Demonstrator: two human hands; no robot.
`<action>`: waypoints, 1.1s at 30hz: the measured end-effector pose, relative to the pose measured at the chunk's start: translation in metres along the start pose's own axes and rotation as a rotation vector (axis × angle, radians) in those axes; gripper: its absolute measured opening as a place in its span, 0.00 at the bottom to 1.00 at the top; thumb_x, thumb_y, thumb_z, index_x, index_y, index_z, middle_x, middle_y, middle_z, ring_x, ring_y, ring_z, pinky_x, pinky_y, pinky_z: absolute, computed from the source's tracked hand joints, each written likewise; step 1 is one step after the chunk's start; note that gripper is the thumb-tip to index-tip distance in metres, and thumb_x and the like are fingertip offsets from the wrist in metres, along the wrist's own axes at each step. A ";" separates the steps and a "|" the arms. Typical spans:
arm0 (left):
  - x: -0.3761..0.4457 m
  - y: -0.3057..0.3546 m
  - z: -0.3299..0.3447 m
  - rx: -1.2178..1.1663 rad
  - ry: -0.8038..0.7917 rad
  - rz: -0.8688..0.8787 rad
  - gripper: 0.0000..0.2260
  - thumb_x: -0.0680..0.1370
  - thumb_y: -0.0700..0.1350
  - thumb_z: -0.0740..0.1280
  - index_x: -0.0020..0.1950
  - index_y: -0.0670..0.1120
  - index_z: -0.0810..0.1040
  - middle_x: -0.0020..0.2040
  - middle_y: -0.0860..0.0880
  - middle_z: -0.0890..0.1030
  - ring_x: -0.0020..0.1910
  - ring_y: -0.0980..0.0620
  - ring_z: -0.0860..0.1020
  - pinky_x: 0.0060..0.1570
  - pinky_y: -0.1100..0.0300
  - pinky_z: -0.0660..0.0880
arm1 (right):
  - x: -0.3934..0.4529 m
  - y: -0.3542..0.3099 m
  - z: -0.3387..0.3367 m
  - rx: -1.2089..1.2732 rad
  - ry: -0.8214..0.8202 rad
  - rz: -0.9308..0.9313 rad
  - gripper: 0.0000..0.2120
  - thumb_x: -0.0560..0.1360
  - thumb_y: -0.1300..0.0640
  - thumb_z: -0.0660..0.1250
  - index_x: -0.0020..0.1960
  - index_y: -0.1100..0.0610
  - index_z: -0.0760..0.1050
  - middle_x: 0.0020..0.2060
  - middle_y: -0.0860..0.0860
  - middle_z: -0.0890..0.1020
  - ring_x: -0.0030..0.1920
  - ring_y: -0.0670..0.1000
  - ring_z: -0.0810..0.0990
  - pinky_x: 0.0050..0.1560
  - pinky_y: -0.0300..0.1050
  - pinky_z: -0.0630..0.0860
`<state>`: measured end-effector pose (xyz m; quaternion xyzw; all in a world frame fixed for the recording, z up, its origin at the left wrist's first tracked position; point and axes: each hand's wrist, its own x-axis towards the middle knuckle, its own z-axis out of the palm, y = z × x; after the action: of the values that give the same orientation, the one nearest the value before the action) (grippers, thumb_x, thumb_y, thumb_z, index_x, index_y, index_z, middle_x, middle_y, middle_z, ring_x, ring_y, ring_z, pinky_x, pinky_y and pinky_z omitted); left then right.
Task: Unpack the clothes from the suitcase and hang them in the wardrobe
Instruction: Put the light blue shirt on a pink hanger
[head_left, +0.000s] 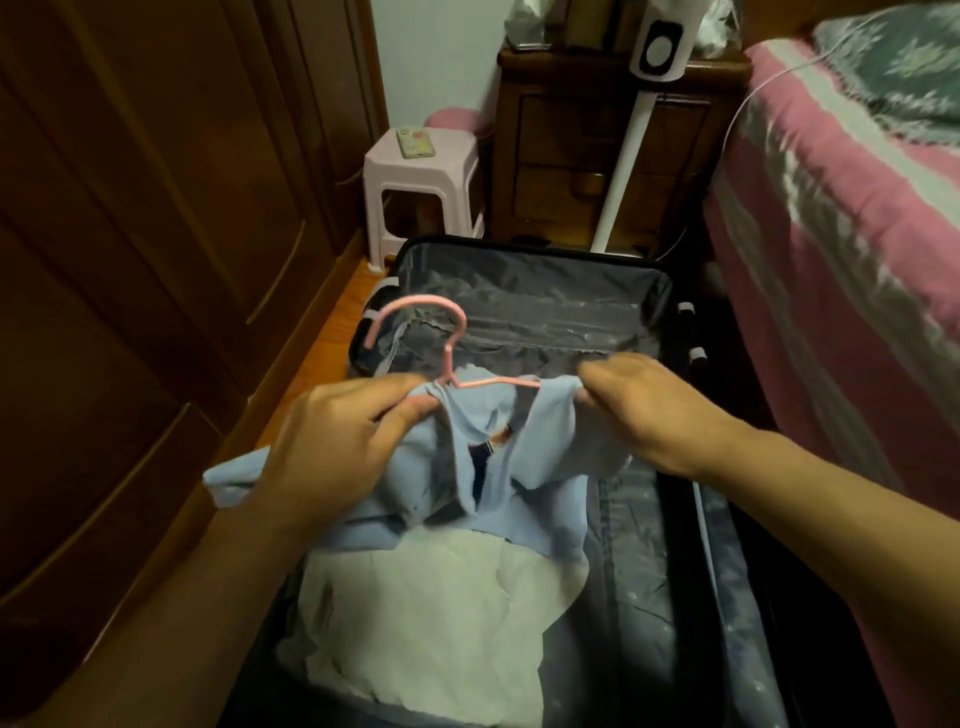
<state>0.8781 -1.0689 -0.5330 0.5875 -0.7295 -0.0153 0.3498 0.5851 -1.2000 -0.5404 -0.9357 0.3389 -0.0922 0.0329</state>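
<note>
Fitting the light blue shirt (519, 447) onto the pink hanger (447, 358), above the open suitcase (524, 301).

Our left hand (332, 447) pinches the shirt's collar at the hanger neck; our right hand (644, 410) pinches its shoulder over the hanger arm. 1 white garment (431, 623) lies in the suitcase below the shirt. We judge the task only partway done: the wardrobe (130, 234), left of the suitcase, stands closed, and nothing visibly hangs.

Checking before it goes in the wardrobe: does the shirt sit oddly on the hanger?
Yes. The blue shirt is bunched on the pink hanger, collar twisted. Both hands, left and right, pinch its shoulders.
</note>
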 end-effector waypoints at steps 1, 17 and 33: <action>-0.001 0.001 0.002 0.001 0.012 0.010 0.11 0.84 0.48 0.63 0.52 0.46 0.85 0.43 0.51 0.84 0.41 0.53 0.82 0.41 0.52 0.79 | 0.003 -0.010 0.003 0.051 0.032 -0.024 0.15 0.83 0.44 0.49 0.43 0.51 0.61 0.36 0.48 0.70 0.38 0.55 0.71 0.40 0.51 0.65; -0.024 0.070 -0.129 0.126 -0.103 -0.468 0.12 0.82 0.49 0.62 0.53 0.45 0.82 0.43 0.52 0.74 0.43 0.50 0.75 0.41 0.60 0.64 | -0.019 -0.057 -0.118 0.304 0.149 0.155 0.14 0.84 0.48 0.55 0.41 0.51 0.63 0.35 0.47 0.68 0.35 0.50 0.65 0.39 0.47 0.59; 0.237 0.379 -0.591 0.420 0.265 -0.242 0.12 0.82 0.52 0.62 0.56 0.51 0.83 0.42 0.52 0.77 0.43 0.47 0.78 0.41 0.49 0.77 | 0.060 -0.099 -0.686 0.253 0.442 -0.133 0.21 0.82 0.45 0.54 0.66 0.55 0.75 0.54 0.56 0.81 0.54 0.58 0.79 0.55 0.49 0.72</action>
<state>0.8540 -0.9274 0.1940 0.7270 -0.5890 0.1717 0.3082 0.5588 -1.1622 0.1538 -0.9014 0.2616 -0.3382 0.0687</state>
